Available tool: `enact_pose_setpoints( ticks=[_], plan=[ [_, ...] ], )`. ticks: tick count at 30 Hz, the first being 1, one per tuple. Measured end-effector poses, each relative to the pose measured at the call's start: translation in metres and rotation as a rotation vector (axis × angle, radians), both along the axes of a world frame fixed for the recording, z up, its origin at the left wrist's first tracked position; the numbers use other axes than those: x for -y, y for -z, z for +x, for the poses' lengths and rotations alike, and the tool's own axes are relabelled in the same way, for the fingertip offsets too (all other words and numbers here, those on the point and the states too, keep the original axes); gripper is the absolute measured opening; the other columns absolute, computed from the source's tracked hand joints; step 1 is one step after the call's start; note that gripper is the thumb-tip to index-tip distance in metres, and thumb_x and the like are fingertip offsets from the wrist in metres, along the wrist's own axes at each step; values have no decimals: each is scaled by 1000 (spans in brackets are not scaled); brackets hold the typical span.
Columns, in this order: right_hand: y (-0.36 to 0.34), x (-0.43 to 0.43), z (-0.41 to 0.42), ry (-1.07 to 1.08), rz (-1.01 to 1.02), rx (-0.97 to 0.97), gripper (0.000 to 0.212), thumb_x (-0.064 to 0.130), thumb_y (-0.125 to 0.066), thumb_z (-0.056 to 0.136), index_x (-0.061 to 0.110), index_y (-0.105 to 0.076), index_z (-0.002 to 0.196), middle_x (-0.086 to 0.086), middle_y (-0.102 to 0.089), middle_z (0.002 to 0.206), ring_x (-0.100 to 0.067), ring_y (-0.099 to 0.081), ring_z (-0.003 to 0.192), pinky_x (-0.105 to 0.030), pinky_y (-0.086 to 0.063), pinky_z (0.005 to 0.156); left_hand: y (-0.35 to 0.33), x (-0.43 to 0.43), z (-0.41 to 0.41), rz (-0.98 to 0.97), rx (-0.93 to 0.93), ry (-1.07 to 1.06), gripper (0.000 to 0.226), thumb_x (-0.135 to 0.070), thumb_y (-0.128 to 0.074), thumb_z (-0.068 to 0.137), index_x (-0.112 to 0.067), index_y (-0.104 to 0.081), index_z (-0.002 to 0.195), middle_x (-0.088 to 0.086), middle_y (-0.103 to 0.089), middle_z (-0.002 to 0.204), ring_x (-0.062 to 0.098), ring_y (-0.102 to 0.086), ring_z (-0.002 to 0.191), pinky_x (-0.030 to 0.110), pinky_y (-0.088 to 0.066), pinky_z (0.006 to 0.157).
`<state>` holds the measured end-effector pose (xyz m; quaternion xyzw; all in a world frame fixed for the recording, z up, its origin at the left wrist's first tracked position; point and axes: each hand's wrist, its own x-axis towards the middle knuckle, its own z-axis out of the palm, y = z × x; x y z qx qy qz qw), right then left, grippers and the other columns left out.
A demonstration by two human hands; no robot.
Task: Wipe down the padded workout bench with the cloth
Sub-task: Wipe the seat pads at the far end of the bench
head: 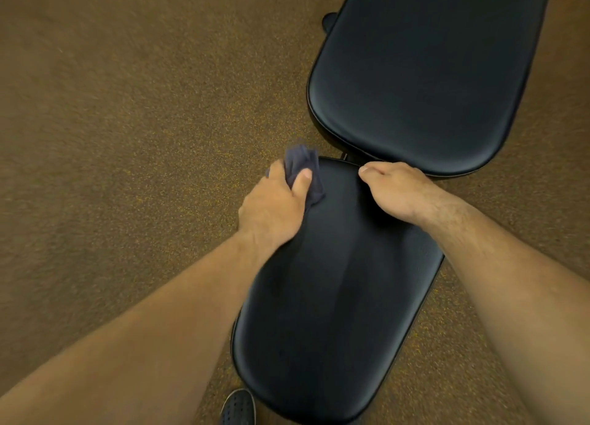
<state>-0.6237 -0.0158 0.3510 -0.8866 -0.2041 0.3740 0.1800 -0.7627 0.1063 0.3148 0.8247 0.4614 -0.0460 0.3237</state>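
Bench seat pad [335, 297] is mid-wipe: left hand [271, 207] clutches the cloth [303, 166] at its far corner, right hand [399, 191] grips its far edge; backrest pad [424, 73] likely follows.

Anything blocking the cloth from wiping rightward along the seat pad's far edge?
Yes: the right hand holds the seat pad at its far edge, directly right of the cloth gripped by the left hand.
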Motion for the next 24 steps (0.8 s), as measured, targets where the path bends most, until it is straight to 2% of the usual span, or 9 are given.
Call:
enact_pose_setpoints(
  ticks=[3, 5, 7, 9, 11, 13, 16, 20, 24],
  plan=[
    [-1, 0, 0, 0, -13, 7, 39, 46, -33, 99, 34, -57, 127, 5, -51, 137, -21, -43, 128, -35, -32, 99, -7, 28, -29, 56, -93, 46, 71, -59, -27, 95, -23, -5, 152, 11, -37, 146, 32, -46, 124, 45, -40, 95],
    [-2, -1, -1, -17, -25, 30, 41, 45, -31, 99, 33, -55, 130, 4, -50, 140, -23, -42, 129, -37, -32, 103, -8, 39, -44, 71, -102, 49, 74, -60, -27, 94, -24, 0, 152, 10, -36, 146, 29, -46, 124, 44, -41, 94],
    [-2, -3, -2, -38, -45, 57, 44, 45, -29, 100, 32, -52, 134, 2, -48, 143, -25, -40, 131, -40, -31, 105, -5, 36, -49, 54, -86, 17, 75, -64, -29, 92, -24, -7, 152, 7, -39, 146, 29, -46, 125, 45, -40, 97],
    [1, -5, -1, -52, -65, 77, 46, 47, -27, 100, 30, -51, 135, -1, -48, 143, -26, -40, 131, -41, -32, 105, 1, 22, -44, -4, -64, -38, 74, -67, -30, 90, -20, -26, 146, 7, -51, 137, 31, -51, 120, 46, -41, 99],
    [4, -5, 0, -49, -67, 87, 47, 49, -26, 99, 30, -51, 135, -2, -49, 142, -27, -42, 129, -42, -33, 105, 7, 8, -35, -98, -29, -98, 70, -67, -29, 90, -13, -48, 130, 12, -61, 122, 33, -56, 110, 42, -43, 96],
    [7, -3, 0, -30, -62, 93, 48, 51, -26, 98, 32, -51, 134, -1, -49, 141, -27, -43, 128, -45, -35, 105, 10, -4, -25, -217, -10, -201, 75, -69, -25, 90, -7, -59, 117, 16, -64, 114, 34, -58, 104, 41, -45, 95],
    [12, -2, -1, -7, -53, 92, 49, 54, -25, 95, 36, -51, 132, 1, -50, 139, -27, -43, 128, -50, -33, 106, 11, -6, -17, -243, -41, -335, 82, -69, -18, 90, -3, -59, 118, 19, -61, 117, 36, -56, 108, 43, -42, 99],
    [16, -4, -8, -35, -99, 181, 56, 57, -18, 91, 35, -49, 132, -1, -52, 137, -30, -44, 126, -58, -33, 104, 2, 16, -32, -58, -56, -198, 69, -64, -20, 93, -11, -53, 120, 18, -62, 116, 39, -56, 107, 43, -40, 91],
    [12, -14, -17, -145, -70, 278, 57, 55, -21, 95, 29, -39, 142, -2, -44, 145, -29, -40, 131, -53, -34, 105, -8, 45, -73, 24, -73, -110, 53, -62, -26, 93, -17, -46, 113, 10, -63, 109, 35, -59, 101, 41, -41, 79]
  ],
)
